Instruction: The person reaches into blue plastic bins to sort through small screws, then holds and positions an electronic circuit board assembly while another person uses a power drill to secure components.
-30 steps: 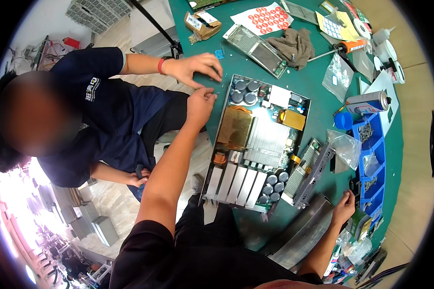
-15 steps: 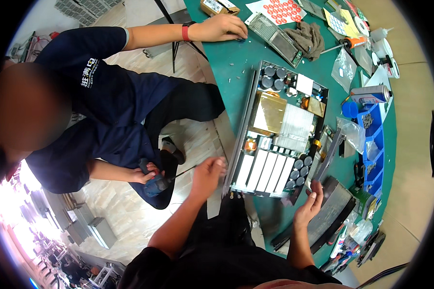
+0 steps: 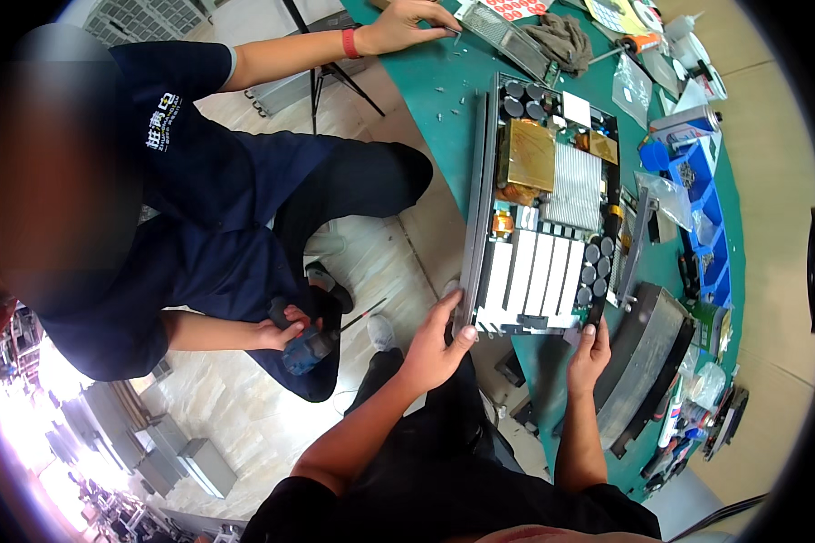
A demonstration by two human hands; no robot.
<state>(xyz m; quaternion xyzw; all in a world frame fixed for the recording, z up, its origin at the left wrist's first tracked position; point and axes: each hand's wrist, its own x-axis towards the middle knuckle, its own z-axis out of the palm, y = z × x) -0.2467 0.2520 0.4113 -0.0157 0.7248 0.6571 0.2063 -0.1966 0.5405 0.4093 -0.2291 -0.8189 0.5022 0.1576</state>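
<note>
An uncovered power module (image 3: 539, 208) lies on the green workbench, its near end reaching past the bench edge. Round black capacitors, a gold-coloured block, silver fins and long white bars show inside its metal frame. My left hand (image 3: 436, 348) grips the near left corner, thumb and fingers at the frame's side rail. At the near right corner, my right hand (image 3: 589, 357) pinches the frame between thumb and fingers. Part of the fingers on both hands is hidden by the module. A long grey metal cover (image 3: 629, 362) rests on the bench just right of my right hand.
A co-worker sits at left, holding a cordless screwdriver (image 3: 308, 348); their other hand (image 3: 412, 25) is at the bench's far edge near loose screws. Blue parts bins (image 3: 711, 235) line the right side. A perforated metal panel (image 3: 507, 41) and grey cloth (image 3: 560, 43) lie beyond the module.
Both my hands have closed on the module's near corners; before, they were apart from it. The module now sits straighter before me, and the whole view has shifted.
</note>
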